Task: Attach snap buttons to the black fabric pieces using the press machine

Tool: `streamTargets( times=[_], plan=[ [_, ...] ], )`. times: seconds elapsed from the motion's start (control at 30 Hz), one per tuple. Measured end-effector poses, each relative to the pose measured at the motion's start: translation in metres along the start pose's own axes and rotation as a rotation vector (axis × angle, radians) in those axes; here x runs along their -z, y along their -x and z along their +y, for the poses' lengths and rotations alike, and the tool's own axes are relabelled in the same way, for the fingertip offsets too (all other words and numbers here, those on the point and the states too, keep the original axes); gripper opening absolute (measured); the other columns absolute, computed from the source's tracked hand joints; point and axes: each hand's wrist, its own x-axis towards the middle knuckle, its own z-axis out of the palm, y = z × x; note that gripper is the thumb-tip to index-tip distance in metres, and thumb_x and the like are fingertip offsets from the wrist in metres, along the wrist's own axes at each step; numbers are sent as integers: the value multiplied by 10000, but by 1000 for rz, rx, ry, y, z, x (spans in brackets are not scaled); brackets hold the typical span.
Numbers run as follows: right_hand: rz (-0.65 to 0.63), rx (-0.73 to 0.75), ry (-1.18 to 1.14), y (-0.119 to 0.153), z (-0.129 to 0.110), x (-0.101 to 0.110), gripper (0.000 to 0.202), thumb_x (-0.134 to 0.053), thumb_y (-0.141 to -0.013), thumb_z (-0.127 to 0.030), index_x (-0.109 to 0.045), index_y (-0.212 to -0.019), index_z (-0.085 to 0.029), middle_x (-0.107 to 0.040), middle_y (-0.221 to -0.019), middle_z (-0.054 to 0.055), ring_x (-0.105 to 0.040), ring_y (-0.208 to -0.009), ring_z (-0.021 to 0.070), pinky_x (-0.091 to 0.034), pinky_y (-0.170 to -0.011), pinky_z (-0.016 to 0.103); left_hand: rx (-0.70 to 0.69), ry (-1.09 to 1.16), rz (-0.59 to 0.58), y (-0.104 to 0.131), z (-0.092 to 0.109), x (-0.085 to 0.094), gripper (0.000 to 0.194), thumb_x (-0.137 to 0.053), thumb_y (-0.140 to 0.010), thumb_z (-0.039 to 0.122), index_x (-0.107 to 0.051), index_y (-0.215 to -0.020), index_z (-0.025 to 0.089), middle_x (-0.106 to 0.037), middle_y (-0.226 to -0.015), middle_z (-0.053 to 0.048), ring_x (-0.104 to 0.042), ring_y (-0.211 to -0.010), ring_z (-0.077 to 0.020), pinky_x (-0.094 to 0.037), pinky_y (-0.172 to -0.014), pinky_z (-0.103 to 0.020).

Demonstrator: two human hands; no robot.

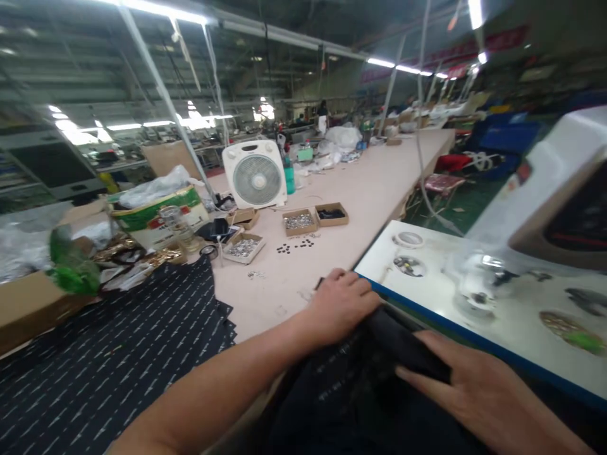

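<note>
A dark cloth with small pale marks hangs in front of me at the table's near edge. My left hand is closed over its upper edge, fingers curled, next to the corner of the white machine table. Lower and to the right, my right hand grips a fold of the same cloth between thumb and fingers. The cloth's lower part is dark and blurred. Left of my forearm lies dark fabric with rows of white print.
A white machine stands on the white machine table at right. On the pink-topped table are a box fan, small boxes of metal parts, loose black pieces and a green carton. A person stands far back.
</note>
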Motion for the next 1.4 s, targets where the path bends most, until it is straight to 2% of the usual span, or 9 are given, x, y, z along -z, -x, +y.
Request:
streamTargets(
  times=[0.07, 0.17, 0.23, 0.47, 0.73, 0.87, 1.0, 1.17, 1.4],
  plan=[
    [-138, -39, -57, -5, -9, 6, 177, -725, -818, -380, -643, -757, -236, -698, -746, 8, -634, -661, 204, -434, -599, 289, -11, 17, -16, -6, -8, 3, 202, -457, -987, 224, -628, -1091, 195, -666, -1073, -86, -566, -1057, -266, -386, -973, -439],
    [-216, -53, -177, -5, -11, 11, 121, -667, -859, -243, -632, -747, -215, -687, -833, 17, -622, -791, 202, -423, -702, 289, -96, 199, -257, 0, -8, -8, 189, -545, -878, 129, -665, -1008, 194, -689, -953, -70, -618, -933, -248, -436, -831, -367],
    [-265, -120, -303, -2, -9, 13, 101, -630, -880, -232, -646, -784, -206, -675, -830, 10, -609, -788, 189, -413, -704, 280, -63, 433, -405, 7, -7, -18, 222, -564, -807, 96, -681, -957, 211, -704, -906, -32, -639, -860, -218, -433, -744, -311],
    [-308, -331, -663, -8, -9, 19, 48, -614, -843, -200, -656, -863, -189, -636, -805, -25, -582, -755, 154, -406, -671, 243, 170, 1343, -649, 17, -4, -28, 141, -617, -758, 161, -646, -895, 171, -621, -784, 36, -545, -716, -131, -400, -637, -218],
    [-290, -384, -762, -12, -7, 13, 62, -621, -824, -205, -669, -854, -179, -639, -801, -16, -568, -735, 150, -441, -707, 253, 490, 1891, -677, 31, 16, -36, 255, -648, -689, 136, -669, -943, 151, -688, -824, -10, -622, -705, -136, -500, -699, -244],
    [-273, -401, -789, -12, -6, 9, 84, -616, -843, -218, -678, -887, -182, -652, -820, -12, -583, -753, 151, -455, -717, 251, 637, 2000, -598, 36, 27, -38, 306, -689, -678, 167, -688, -983, 143, -707, -801, -21, -633, -669, -123, -500, -655, -211],
    [-264, -405, -817, -11, -6, 4, 121, -614, -855, -235, -688, -936, -185, -677, -858, -4, -609, -789, 162, -473, -739, 262, 582, 2056, -647, 36, 24, -35, 367, -771, -714, 279, -692, -1044, 138, -735, -876, -53, -664, -730, -144, -533, -738, -248],
    [-228, -451, -848, -12, -4, -3, 142, -627, -852, -263, -691, -954, -188, -704, -902, 17, -634, -826, 182, -488, -750, 280, 500, 1792, -714, 33, -1, -29, 447, -848, -644, 222, -665, -1049, 173, -728, -982, -16, -661, -854, -176, -526, -788, -276],
    [-292, -461, -990, -9, -8, -9, 286, -687, -861, -413, -695, -1038, -189, -738, -980, 34, -671, -867, 201, -511, -776, 304, 476, 1659, -723, 33, -18, -22, 218, -696, -732, 164, -656, -947, 165, -720, -942, 0, -648, -816, -155, -500, -768, -260]
  ],
)
